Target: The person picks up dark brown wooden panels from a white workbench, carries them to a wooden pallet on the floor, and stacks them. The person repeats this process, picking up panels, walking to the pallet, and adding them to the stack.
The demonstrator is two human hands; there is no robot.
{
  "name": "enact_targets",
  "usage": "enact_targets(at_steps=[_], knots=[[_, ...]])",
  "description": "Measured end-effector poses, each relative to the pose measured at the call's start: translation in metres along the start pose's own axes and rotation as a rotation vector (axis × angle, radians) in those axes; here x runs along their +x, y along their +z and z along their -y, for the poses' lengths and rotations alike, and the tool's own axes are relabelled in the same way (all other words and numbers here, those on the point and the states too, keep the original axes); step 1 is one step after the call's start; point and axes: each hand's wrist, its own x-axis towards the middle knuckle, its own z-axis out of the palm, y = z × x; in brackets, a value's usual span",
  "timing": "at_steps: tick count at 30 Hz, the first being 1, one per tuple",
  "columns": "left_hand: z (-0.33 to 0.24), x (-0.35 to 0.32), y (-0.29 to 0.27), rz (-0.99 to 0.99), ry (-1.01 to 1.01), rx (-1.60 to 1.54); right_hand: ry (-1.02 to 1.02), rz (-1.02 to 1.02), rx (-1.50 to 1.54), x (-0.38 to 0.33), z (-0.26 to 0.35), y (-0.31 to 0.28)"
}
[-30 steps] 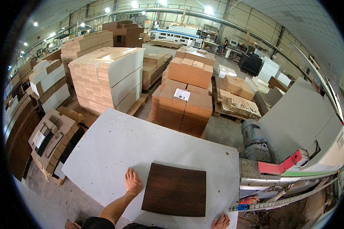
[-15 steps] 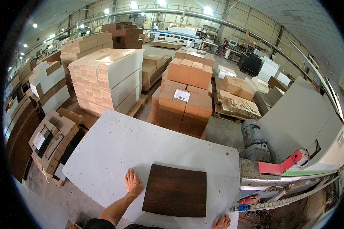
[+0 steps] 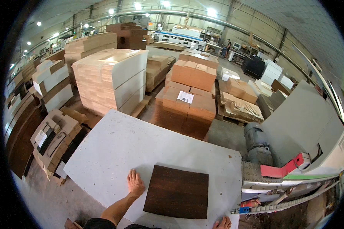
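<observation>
Clock centred on the dark brown board (image 3: 176, 192), 12 = away from the worker. From here: board lies flat on the white counter (image 3: 107, 145), near side, right of its middle. Left hand (image 3: 135, 185) at 9, palm down on the counter, fingers slightly spread, nothing in it, just beside the board's edge. Right hand (image 3: 222, 222) at 4, by the counter's near edge, well apart from the board; fingers bent, partly out of view, can't tell if gripping. Grey motor (image 3: 256, 139) at 2, red bracket (image 3: 284, 168) between 2 and 3. Orange-brown stack (image 3: 187, 110) at 12, pale panel stack (image 3: 99, 82) at 11.
</observation>
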Motion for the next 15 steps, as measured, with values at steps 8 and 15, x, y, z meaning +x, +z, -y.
enact_targets(at_steps=[8,15], knots=[[0.0001,-0.0009,0.0005,-0.017,0.016,0.007,0.027,-0.008,0.045,-0.0015,0.0012,-0.0017],[-0.0029,-0.0006,-0.0046,0.033,-0.029,0.007,0.005,0.003,-0.012,-0.0005,0.0035,-0.0029]])
